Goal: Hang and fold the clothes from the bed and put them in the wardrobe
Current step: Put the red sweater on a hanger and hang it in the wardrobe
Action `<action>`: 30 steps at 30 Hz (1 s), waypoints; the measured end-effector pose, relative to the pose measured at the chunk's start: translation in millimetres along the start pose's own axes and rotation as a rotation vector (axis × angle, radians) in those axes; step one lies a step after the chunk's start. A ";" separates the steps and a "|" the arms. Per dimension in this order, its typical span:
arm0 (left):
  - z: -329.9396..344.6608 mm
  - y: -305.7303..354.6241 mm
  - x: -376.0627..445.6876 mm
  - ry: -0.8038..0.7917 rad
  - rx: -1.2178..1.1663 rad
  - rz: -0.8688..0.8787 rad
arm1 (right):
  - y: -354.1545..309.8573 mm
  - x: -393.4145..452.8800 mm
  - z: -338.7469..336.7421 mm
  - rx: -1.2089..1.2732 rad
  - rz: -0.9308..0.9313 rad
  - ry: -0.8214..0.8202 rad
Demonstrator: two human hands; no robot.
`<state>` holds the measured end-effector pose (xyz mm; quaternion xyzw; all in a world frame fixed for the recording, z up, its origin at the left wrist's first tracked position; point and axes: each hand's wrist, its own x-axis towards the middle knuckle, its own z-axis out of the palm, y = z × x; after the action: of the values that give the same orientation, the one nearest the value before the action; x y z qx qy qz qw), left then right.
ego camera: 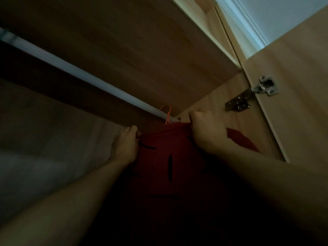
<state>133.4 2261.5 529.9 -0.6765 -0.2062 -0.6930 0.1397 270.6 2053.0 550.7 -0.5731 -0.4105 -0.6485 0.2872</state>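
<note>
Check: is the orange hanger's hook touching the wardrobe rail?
Touching. The head view shows the orange hanger hook looped over the rail, no gap at its top, the red garment below.

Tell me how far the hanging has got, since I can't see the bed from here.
Done, it seems: the orange hanger hook is over the wardrobe rail, with the red garment below it. In hand: the left hand and right hand each grip the garment's top edge, apparently straightening it. Left: letting go. The bed and any other clothes are out of view, so the rest cannot be judged.
</note>
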 end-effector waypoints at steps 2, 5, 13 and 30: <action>10.5 2.1 -10.6 0.021 -0.054 -0.028 | 0.3 -2.1 -1.5 -0.017 0.014 -0.079; 31.5 9.8 -26.7 0.004 -0.080 -0.047 | 7.9 -13.5 0.7 -0.082 0.000 -0.106; 80.0 13.2 -68.9 0.024 -0.292 -0.072 | 4.1 -45.1 16.4 -0.268 -0.177 -0.005; 172.4 13.5 -96.1 -0.307 -0.554 -0.202 | 7.3 -105.0 35.2 -0.718 -0.284 -0.399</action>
<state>295.9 2323.4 435.5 -0.7616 -0.0948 -0.6229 -0.1516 313.4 2069.4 449.6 -0.6885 -0.2812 -0.6598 -0.1073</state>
